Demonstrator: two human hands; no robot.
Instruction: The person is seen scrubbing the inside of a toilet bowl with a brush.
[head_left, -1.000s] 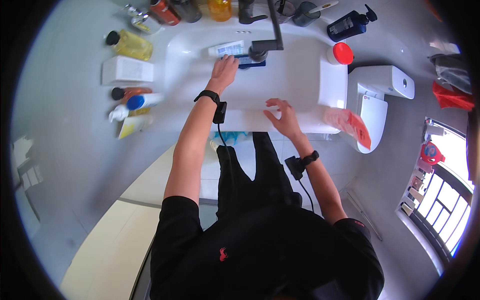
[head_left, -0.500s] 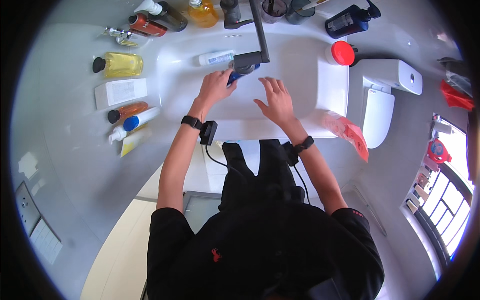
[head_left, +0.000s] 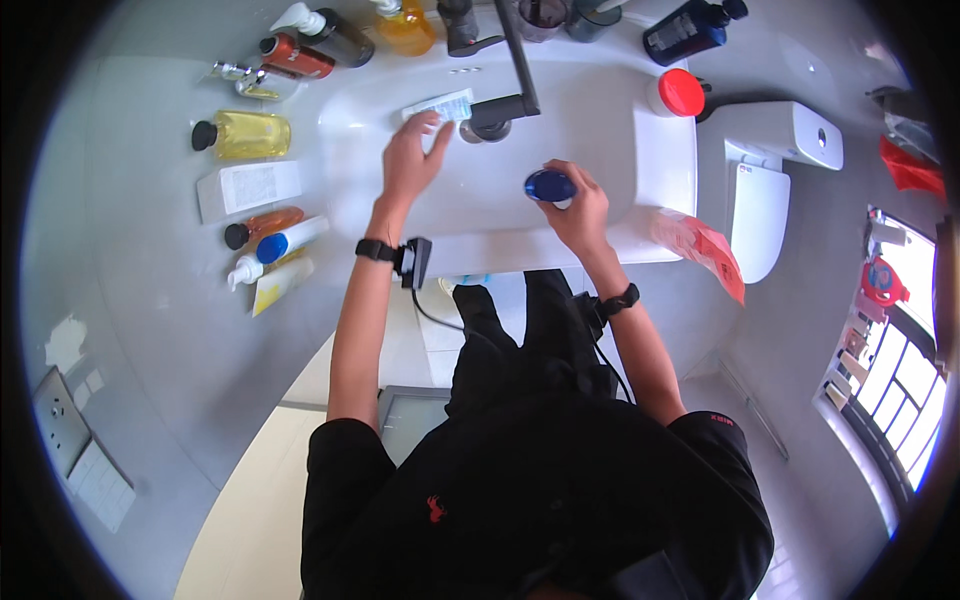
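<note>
My right hand (head_left: 580, 208) grips a dark blue oval container (head_left: 549, 186) above the right part of the white sink basin (head_left: 510, 215). Its exact kind cannot be made out from this end. Fingers apart and holding nothing, my left hand (head_left: 408, 163) hovers over the basin's left side, just below a white and pale blue tube (head_left: 440, 107). The tube lies in the basin at the far left, beside the end of the dark grey faucet (head_left: 505, 107). Below the faucet, the drain (head_left: 486, 131) shows in part.
Several bottles, including a yellow one (head_left: 250, 135), and a white box (head_left: 250, 190) line the left rim. A red-lidded jar (head_left: 680, 93) and a dark blue pump bottle (head_left: 690, 35) stand at the far right. A pink pouch (head_left: 697, 245) sits near right, before the toilet (head_left: 757, 215).
The dark blue container has passed from my left hand, by the faucet, to my right hand, nearer and to the right. My left hand has let go and opened near the tube.
</note>
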